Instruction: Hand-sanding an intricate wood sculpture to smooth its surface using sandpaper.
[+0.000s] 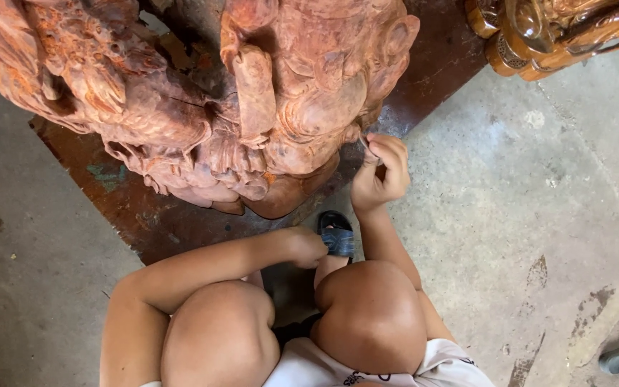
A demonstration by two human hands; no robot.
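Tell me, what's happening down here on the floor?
A person squats on a concrete floor before a large reddish wood carving. The right hand pinches a small thin tool or strip against the carving's lower edge; what it is exactly is unclear. The left hand rests low by a sandalled foot. The carving sits on a dark board.

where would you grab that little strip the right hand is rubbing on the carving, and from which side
Pinch the small strip at its free outer end, coming from the right, as the right hand does. The strip looks thin and flat, and the wooden carving blocks its left side, so only a fingertip pinch seems to fit.
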